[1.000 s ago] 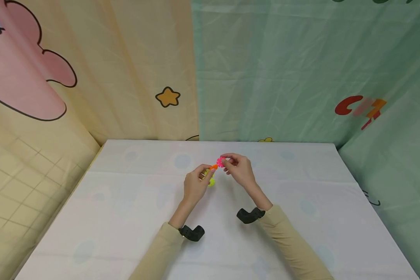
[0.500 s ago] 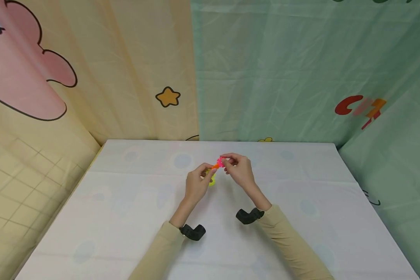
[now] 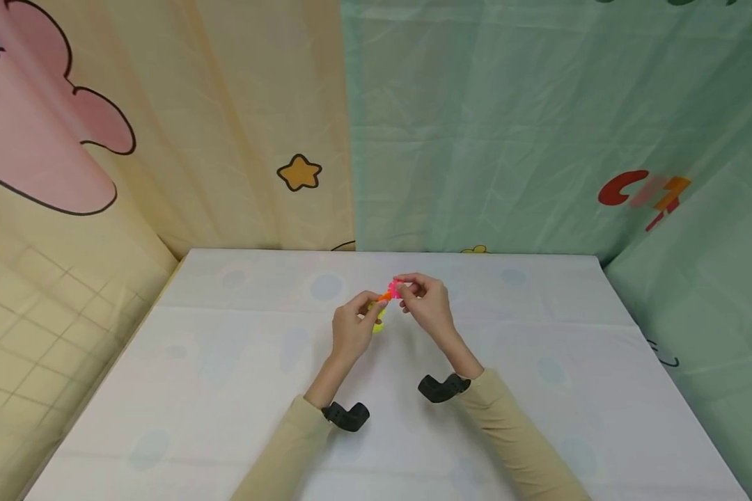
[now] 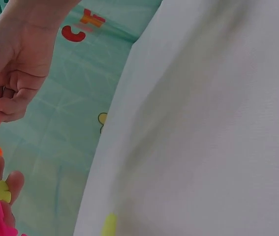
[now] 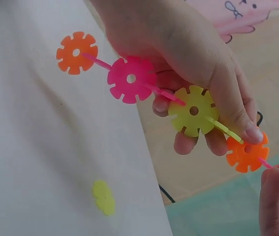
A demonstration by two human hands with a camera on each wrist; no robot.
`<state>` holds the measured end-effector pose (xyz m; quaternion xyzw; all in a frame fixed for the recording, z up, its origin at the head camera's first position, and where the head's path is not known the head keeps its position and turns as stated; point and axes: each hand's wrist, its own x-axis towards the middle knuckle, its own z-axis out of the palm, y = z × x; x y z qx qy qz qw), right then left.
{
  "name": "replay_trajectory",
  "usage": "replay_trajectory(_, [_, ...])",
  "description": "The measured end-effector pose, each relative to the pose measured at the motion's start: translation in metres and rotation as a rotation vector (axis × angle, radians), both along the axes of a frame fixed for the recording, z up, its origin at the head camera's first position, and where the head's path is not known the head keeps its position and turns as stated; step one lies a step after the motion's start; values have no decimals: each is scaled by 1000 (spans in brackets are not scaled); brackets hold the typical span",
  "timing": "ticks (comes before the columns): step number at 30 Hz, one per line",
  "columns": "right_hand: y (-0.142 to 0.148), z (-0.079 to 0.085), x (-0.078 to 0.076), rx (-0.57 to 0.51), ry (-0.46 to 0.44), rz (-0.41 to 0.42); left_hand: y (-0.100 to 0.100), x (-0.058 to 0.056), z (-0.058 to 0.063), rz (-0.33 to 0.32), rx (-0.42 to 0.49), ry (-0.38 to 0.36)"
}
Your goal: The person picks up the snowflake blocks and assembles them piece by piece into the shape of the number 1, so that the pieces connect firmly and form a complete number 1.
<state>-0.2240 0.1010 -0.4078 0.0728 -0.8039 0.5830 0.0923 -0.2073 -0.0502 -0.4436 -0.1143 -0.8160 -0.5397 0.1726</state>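
My left hand (image 3: 352,328) pinches an orange notched plastic disc (image 5: 247,153) at the end of a chain of interlocking discs. Past it the chain runs through a yellow disc (image 5: 194,111) and a pink disc (image 5: 131,79) to another orange disc (image 5: 76,52), with edge-on discs linking them. My right hand (image 3: 431,306) pinches a pink disc (image 3: 395,289), whose edge meets the orange disc's rim at the notches. Fingers cover much of this pink disc in the right wrist view. Both hands are raised over the far half of the table.
A loose yellow disc (image 5: 104,197) lies on the white-covered table (image 3: 225,390) beneath the hands. Printed curtains (image 3: 476,139) stand along the table's back and sides. Black wrist cameras (image 3: 346,417) sit at both cuffs.
My left hand has shifted slightly right, bringing the orange disc up against the pink one. My right hand stays nearly in place, its wrist edging a little left.
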Motion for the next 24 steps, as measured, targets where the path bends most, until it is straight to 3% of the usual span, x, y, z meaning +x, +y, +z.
replay_trajectory(12, [-3,-6,0,-40,-27,11,-3,-2,-6,27,-60,45])
replay_trajectory(19, [2,-7,-6,-74,-114,47,-3,-3,-5,8,-63,40])
replay_trajectory(24, [8,-4,-10,-69,-192,94,-4,-3,-4,36,-119,40])
